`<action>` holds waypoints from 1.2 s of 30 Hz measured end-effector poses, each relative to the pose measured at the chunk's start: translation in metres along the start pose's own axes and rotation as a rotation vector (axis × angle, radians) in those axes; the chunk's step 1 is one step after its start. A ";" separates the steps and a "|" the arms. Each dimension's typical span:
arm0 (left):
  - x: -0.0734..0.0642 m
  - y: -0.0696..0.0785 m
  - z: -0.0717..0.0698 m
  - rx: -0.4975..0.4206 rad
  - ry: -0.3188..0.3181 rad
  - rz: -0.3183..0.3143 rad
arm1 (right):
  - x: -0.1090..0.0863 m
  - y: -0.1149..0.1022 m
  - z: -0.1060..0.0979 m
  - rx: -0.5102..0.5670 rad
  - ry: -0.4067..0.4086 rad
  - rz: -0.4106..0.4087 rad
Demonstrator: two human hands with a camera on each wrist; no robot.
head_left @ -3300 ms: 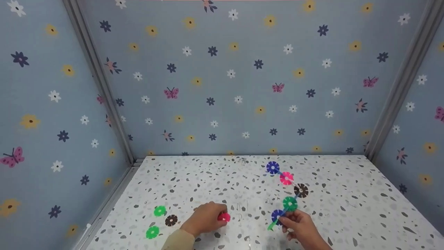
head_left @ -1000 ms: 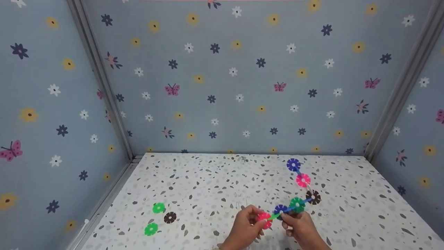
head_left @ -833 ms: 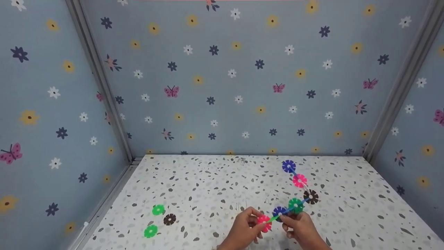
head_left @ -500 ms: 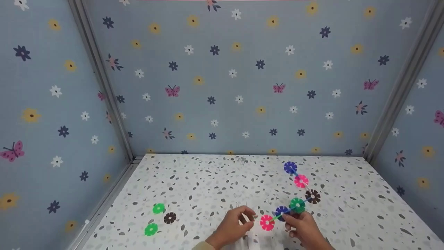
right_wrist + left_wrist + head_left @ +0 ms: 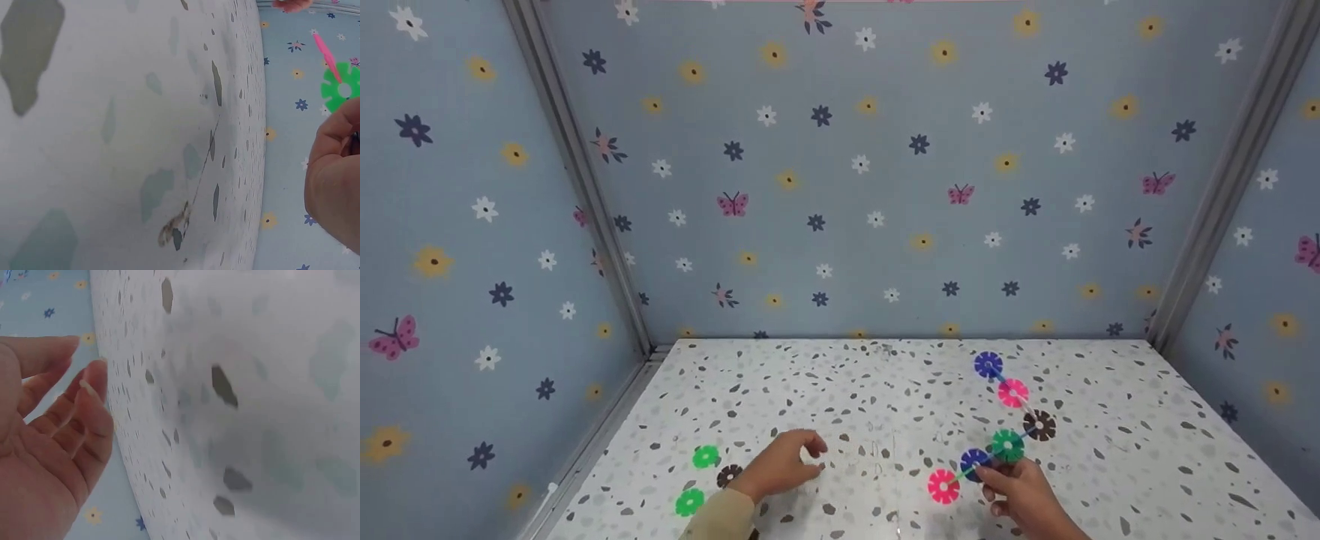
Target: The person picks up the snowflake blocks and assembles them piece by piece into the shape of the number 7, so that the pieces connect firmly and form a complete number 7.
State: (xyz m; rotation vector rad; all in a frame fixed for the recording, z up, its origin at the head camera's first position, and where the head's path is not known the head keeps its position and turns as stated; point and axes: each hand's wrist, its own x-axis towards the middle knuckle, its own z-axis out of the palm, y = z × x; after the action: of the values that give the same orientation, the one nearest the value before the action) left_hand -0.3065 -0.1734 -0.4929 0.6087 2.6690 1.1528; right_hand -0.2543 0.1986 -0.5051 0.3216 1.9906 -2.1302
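Observation:
In the head view my right hand (image 5: 1024, 491) pinches a chain of interlocking notched plastic discs at a dark blue disc (image 5: 973, 464). A pink disc (image 5: 943, 487) forms the chain's near end. Beyond the fingers follow a dark green disc (image 5: 1007, 445), a brown disc (image 5: 1040, 425), another pink disc (image 5: 1013, 392) and a blue disc (image 5: 988, 364) at the far end. Edge-on discs link them. In the right wrist view a bright green disc (image 5: 332, 93) carries an edge-on pink disc (image 5: 326, 55). My left hand (image 5: 784, 465) holds nothing, its fingers loosely bent above the table.
Two loose green discs (image 5: 706, 456) and a loose brown disc (image 5: 729, 475) lie on the left of the speckled white table (image 5: 840, 390). The left hand partly covers the brown one. Flower-patterned walls (image 5: 840, 225) enclose the table at the back and sides.
The left hand brought a pink disc from the left to the chain's near end, let go of it there, and moved back left. The right hand keeps its pinch on the chain.

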 end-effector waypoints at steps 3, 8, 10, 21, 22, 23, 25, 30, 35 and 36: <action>-0.006 -0.009 -0.016 0.069 -0.027 -0.101 | 0.000 0.001 -0.002 -0.004 -0.012 -0.005; -0.016 -0.022 -0.040 0.210 0.005 -0.218 | -0.002 0.002 -0.004 0.010 -0.032 0.003; -0.020 -0.027 -0.049 0.254 0.026 -0.254 | -0.003 0.001 -0.005 0.029 -0.044 0.005; -0.036 -0.051 -0.064 0.378 -0.008 -0.408 | -0.004 0.005 -0.003 0.048 -0.063 0.028; -0.037 -0.052 -0.064 0.392 -0.004 -0.409 | -0.004 0.005 -0.003 0.048 -0.066 0.030; -0.038 -0.053 -0.064 0.402 0.000 -0.410 | -0.004 0.006 -0.003 0.046 -0.067 0.032; -0.040 -0.055 -0.063 0.398 0.006 -0.422 | -0.004 0.006 -0.003 0.041 -0.064 0.034; -0.044 -0.060 -0.061 0.382 0.027 -0.446 | -0.003 0.007 -0.002 0.036 -0.057 0.040; -0.045 -0.060 -0.061 0.379 0.049 -0.442 | -0.003 0.009 -0.001 0.046 -0.055 0.032; -0.045 -0.060 -0.061 0.373 0.047 -0.444 | -0.004 0.009 -0.002 0.046 -0.056 0.030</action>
State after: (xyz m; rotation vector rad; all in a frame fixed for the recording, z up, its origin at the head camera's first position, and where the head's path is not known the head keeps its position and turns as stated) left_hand -0.3026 -0.2706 -0.4948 0.0183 2.8695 0.5637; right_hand -0.2481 0.1998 -0.5128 0.2938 1.8963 -2.1453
